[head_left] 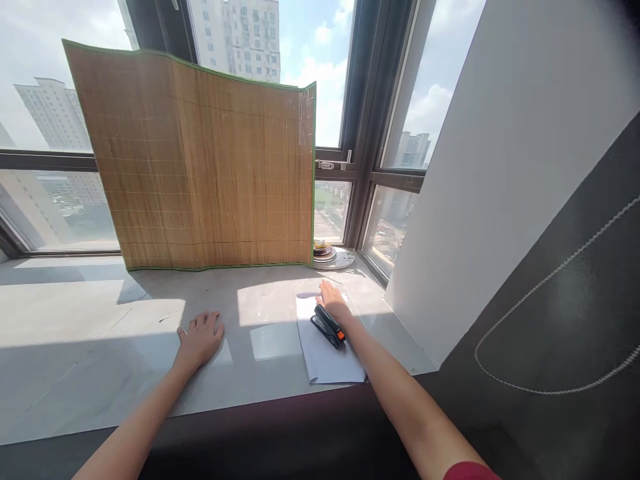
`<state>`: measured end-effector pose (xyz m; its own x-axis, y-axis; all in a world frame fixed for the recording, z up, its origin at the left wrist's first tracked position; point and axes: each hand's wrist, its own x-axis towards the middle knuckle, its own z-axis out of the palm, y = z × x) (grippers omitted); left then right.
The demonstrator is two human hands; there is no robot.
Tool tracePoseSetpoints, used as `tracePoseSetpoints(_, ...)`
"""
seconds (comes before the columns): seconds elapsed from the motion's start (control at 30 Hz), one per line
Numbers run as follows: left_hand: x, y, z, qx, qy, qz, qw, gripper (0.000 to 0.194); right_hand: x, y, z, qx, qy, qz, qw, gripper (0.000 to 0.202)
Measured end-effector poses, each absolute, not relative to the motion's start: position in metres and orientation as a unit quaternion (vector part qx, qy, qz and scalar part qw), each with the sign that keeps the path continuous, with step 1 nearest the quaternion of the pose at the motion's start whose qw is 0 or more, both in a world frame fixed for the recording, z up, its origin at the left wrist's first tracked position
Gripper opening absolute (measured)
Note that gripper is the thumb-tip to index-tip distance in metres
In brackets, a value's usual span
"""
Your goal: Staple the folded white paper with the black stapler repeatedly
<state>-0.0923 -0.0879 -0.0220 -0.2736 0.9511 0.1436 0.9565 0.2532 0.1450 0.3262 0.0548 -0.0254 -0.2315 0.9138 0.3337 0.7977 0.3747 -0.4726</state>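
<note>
My left hand lies palm down on the pale windowsill, fingers spread, holding nothing. Over the upper right part of some white paper, my right hand rests with its fingers stretched forward. A black stapler with an orange part lies slantwise on the paper, right beside my right hand and wrist. The paper looks folded or stacked, its near edge close to the sill's front edge.
A tan bamboo mat with green edging stands upright against the window. Stacked plates sit at its right end. A white wall slopes along the right, where a beaded cord hangs.
</note>
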Motion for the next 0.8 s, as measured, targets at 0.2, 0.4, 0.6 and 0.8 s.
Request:
tracePoseSetpoints(0.2, -0.095, -0.09, -0.026, -0.607, -0.787, -0.112, 0.02, 0.053, 0.326, 0.06, -0.03, -0.557, -0.78, 0.126, 0.256, 0.047)
tracePoseSetpoints(0.4, -0.097, -0.09, -0.023, -0.612, -0.783, -0.111, 0.008, 0.056, 0.278, 0.053, -0.022, -0.548, -0.784, 0.156, 0.247, 0.052)
tracePoseSetpoints(0.6, -0.161, -0.114, -0.015, -0.649, -0.758, -0.068, 0.021, 0.064, 0.164, 0.034, -0.017, -0.507, -0.801, 0.193, 0.253, 0.058)
tracePoseSetpoints(0.8, -0.188, -0.132, -0.027, -0.581, -0.811, -0.064, 0.024, 0.06, 0.073, 0.019, -0.018, -0.477, -0.82, 0.211, 0.236, 0.06)
